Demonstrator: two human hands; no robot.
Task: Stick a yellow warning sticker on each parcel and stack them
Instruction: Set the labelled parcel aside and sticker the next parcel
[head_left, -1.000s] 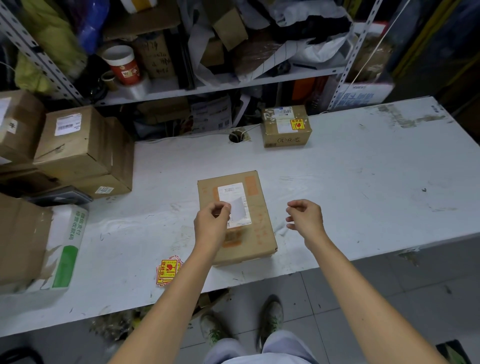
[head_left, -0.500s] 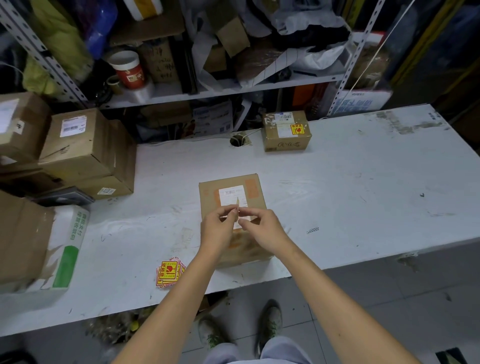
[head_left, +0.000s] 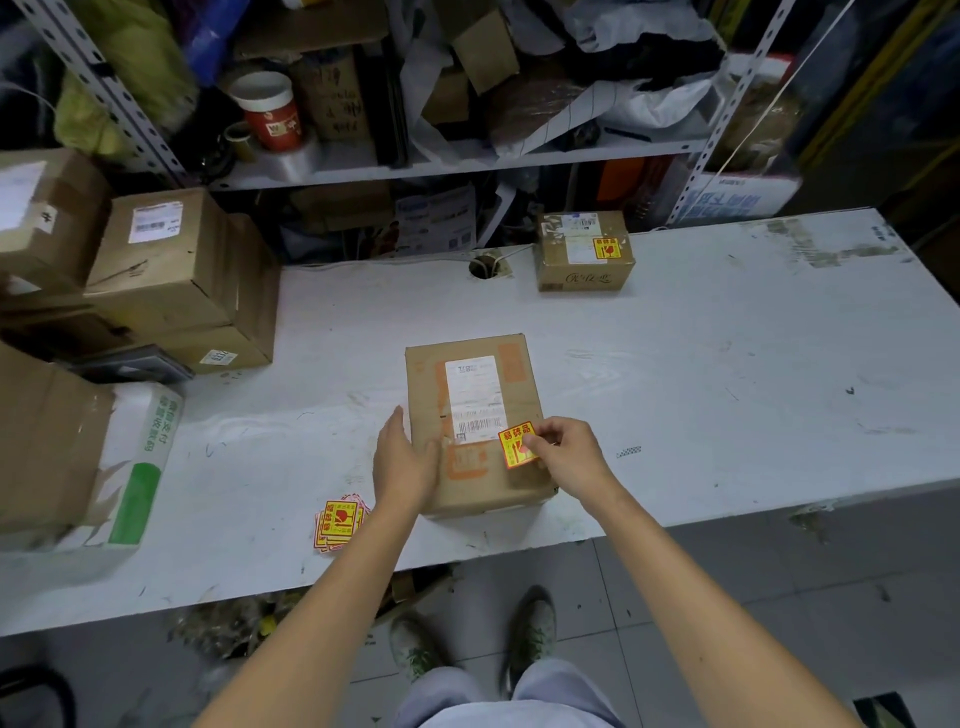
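We record the right hand (head_left: 566, 457) pinching a yellow sticker (head_left: 516, 445) at the parcel's (head_left: 427, 384) four o'clock. The left hand (head_left: 402, 462), fingers straight, touches its nine o'clock side. The shipping label (head_left: 475, 395) print is illegible.

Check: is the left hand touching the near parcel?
Touching. The head view shows the left hand laid flat against the left edge of the parcel, with no gap between them.

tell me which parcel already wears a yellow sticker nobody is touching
The small parcel at the back, by the cable hole: its warning sticker lies flat on top. On the near parcel, the loose sticker is pinched in the right hand.
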